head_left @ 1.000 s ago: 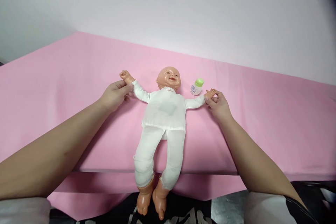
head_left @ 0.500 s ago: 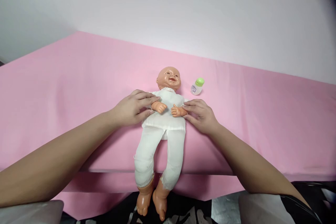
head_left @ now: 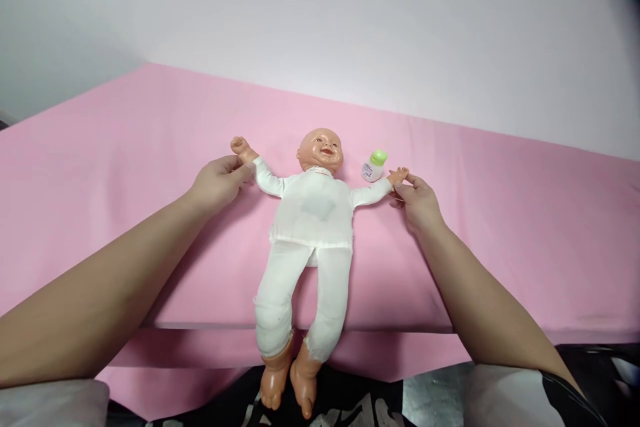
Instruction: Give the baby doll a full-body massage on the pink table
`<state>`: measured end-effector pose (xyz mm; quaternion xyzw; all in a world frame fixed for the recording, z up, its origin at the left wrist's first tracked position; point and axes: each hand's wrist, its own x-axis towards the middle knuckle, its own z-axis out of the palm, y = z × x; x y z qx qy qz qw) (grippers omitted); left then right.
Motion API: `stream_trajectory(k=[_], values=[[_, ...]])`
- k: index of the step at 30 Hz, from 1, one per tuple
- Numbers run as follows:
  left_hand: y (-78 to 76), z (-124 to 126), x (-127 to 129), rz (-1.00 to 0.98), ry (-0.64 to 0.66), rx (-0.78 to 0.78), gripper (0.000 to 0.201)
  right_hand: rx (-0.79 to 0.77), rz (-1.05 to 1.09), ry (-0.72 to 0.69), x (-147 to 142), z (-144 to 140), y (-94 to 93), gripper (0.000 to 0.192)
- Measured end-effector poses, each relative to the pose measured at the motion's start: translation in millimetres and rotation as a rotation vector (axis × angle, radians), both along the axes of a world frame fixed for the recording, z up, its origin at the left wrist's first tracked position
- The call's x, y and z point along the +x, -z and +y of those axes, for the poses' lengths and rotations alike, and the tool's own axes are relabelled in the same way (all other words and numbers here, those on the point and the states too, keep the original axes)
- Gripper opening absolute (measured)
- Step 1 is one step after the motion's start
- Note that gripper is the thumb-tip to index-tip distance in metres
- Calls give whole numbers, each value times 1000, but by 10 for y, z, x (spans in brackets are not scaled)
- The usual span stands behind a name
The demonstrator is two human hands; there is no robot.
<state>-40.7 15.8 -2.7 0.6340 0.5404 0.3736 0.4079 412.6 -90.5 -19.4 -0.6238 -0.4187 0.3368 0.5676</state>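
Note:
A baby doll (head_left: 314, 210) with a white cloth body lies face up, its head away from me and its feet hanging past the table's front edge. Both doll arms are stretched out sideways. My left hand (head_left: 219, 185) is closed around the wrist of the doll's arm (head_left: 270, 178) on the left, thumb on top. On the other side, my right hand (head_left: 419, 202) pinches the doll's arm (head_left: 373, 193) near its wrist. A greyish round patch (head_left: 319, 207) shows on the doll's chest.
A small clear bottle with a green cap (head_left: 379, 158) stands just beyond the doll's arm on the right. Pink cloth (head_left: 125, 213) covers the table and drapes over its front. A pale wall (head_left: 325, 27) rises behind the table.
The doll's arms have gone from folded over its chest to spread outward. My hands have moved apart with them, from the forearms to the wrists, uncovering the chest.

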Motion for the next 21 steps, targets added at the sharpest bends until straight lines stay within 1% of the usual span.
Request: stream_trajectory(k=[2,3,4,6,8,10,11,13,15,18,19,21], values=[[44,109,-62,-65,-44,-158,34,-98,76,-16,83,38,22,54],[64,148,-82,-82,-37,-192,35,-127,91,-40,105,47,33,49],[79,171,-93,-95,-15,-191,36,-140,96,-66,113,49,44,48],[86,168,-87,-106,34,-143,36,-98,85,-89,88,36,62,55],[56,101,-48,-104,38,-78,35,4,27,-76,16,3,68,67],[-2,-7,11,-71,54,-6,37,128,-92,-53,-89,-49,54,76],[-36,-68,44,-39,80,37,39,184,-170,-48,-149,-81,39,77],[-97,-194,114,47,155,150,43,277,-346,-65,-274,-154,2,74],[-142,-312,186,166,263,296,45,349,-546,-117,-393,-227,-33,67],[-175,-451,279,357,471,523,48,459,-852,-252,-544,-307,-56,61],[-180,-481,299,411,522,579,49,496,-932,-308,-582,-322,-57,60],[-181,-515,317,491,569,651,50,553,-1037,-412,-640,-335,-55,57]])
